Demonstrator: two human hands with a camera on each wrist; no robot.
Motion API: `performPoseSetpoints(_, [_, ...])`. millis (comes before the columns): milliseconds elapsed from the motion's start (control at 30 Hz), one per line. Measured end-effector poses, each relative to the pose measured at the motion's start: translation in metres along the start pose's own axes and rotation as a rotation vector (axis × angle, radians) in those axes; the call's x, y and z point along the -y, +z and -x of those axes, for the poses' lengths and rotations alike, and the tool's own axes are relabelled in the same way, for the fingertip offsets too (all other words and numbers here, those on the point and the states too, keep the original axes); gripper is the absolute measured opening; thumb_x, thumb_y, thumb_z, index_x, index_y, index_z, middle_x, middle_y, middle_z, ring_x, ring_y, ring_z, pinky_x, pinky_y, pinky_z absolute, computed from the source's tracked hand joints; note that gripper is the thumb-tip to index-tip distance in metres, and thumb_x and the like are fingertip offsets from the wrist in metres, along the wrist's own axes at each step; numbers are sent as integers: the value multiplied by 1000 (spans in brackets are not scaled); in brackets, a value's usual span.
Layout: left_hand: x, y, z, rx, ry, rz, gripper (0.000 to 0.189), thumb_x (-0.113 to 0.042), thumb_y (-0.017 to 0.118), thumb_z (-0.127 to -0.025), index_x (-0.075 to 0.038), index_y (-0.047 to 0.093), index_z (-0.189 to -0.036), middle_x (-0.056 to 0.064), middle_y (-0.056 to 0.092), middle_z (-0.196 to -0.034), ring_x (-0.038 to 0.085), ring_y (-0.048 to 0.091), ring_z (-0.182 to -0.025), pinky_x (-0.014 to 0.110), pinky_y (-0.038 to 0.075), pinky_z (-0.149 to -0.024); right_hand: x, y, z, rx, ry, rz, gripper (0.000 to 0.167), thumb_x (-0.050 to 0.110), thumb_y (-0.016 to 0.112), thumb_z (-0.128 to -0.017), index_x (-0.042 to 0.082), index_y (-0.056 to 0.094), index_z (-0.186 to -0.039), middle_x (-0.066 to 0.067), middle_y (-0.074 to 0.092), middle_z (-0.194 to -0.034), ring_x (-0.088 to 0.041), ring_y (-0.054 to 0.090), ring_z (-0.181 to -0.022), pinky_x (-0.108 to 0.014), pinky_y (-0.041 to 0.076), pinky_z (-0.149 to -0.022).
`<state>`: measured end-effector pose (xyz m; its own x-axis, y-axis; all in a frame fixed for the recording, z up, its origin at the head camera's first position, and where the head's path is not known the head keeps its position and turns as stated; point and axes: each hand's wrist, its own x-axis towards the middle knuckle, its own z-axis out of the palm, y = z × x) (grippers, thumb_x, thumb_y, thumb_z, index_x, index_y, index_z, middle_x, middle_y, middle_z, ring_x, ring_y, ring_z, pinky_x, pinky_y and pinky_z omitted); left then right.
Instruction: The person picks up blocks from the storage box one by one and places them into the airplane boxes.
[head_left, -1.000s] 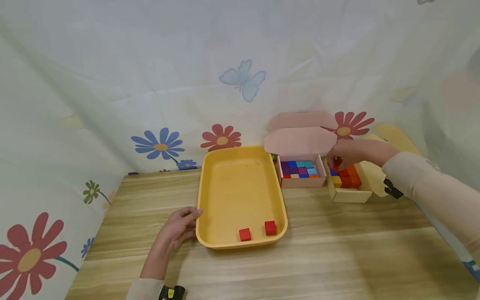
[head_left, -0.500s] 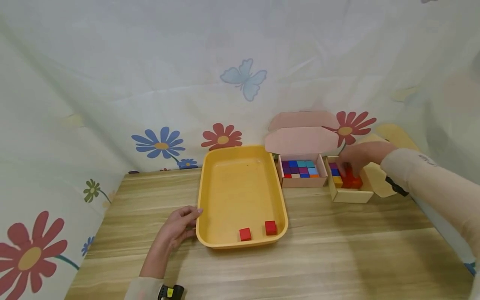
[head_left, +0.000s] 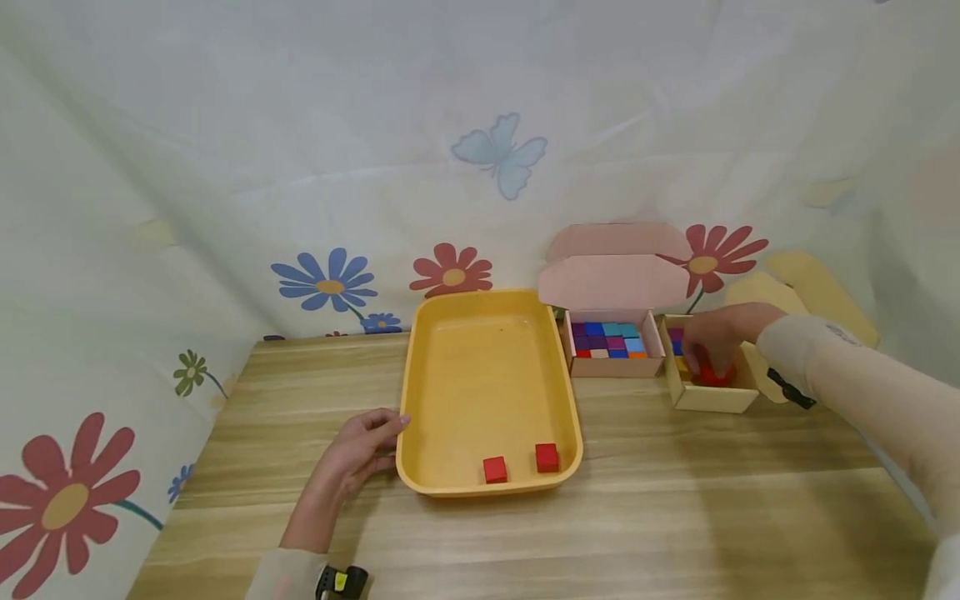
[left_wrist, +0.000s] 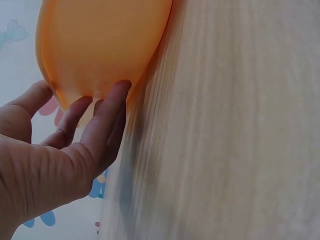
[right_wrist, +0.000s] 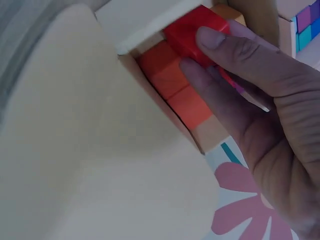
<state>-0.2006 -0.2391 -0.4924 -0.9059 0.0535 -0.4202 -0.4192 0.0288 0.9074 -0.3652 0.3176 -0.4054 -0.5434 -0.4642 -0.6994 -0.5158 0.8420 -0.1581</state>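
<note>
In the head view, my left hand [head_left: 365, 446] holds the left side of a yellow tray [head_left: 408, 367]. The thumb sits at its rim, and the fingertips [left_wrist: 123, 86] touch the outer wall in the left wrist view. Two red cubes, a left one [head_left: 495, 470] and a right one [head_left: 547, 457], lie in the tray's near end. My right hand [head_left: 716, 335] is down in a cream cardboard box [head_left: 716, 400]. Between thumb and fingers it pinches a red cube [right_wrist: 192, 32]. Orange cubes [right_wrist: 172, 75] lie in the box under the hand, which hides part of its contents.
Left of the cream box stands an open pink box [head_left: 615, 367] packed with several coloured cubes [head_left: 607, 340]. Its raised lid [head_left: 613, 282] leans near the flowered cloth backdrop [head_left: 360, 167]. All of it rests on a wood-grain table [head_left: 525, 550].
My right hand has moved toward the near side of the cream box, where it now pinches a red cube. My left hand stays at the tray; the view has shifted slightly.
</note>
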Motion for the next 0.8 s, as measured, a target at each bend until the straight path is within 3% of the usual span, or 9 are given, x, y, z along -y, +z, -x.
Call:
performPoseSetpoints(333, [0, 0, -2, 27, 5, 0, 42, -28, 71, -98, 5, 58, -121, 13, 64, -111, 25, 69, -95, 40, 61, -79, -5, 24, -5, -136, -143, 69, 30, 1, 86, -77, 17, 62, -83, 8, 54, -76, -11, 48, -67, -25, 44, -57])
performPoseSetpoints(600, [-2, -1, 0, 30, 11, 6, 38, -25, 69, -99, 6, 59, -119, 13, 64, -109, 25, 69, -93, 40, 61, -77, -1, 27, -5, -159, -144, 93, 30, 0, 85, -78, 16, 60, -84, 8, 54, -75, -10, 47, -66, -24, 42, -57])
performPoseSetpoints(800, [-1, -1, -1, 23, -1, 7, 40, -27, 72, -97, 4, 59, -119, 14, 64, -111, 26, 69, -95, 41, 61, -79, 3, 10, 2, -74, -57, -2, 27, 6, 85, -81, 15, 64, -97, 4, 58, -88, -15, 51, -79, -28, 51, -65])
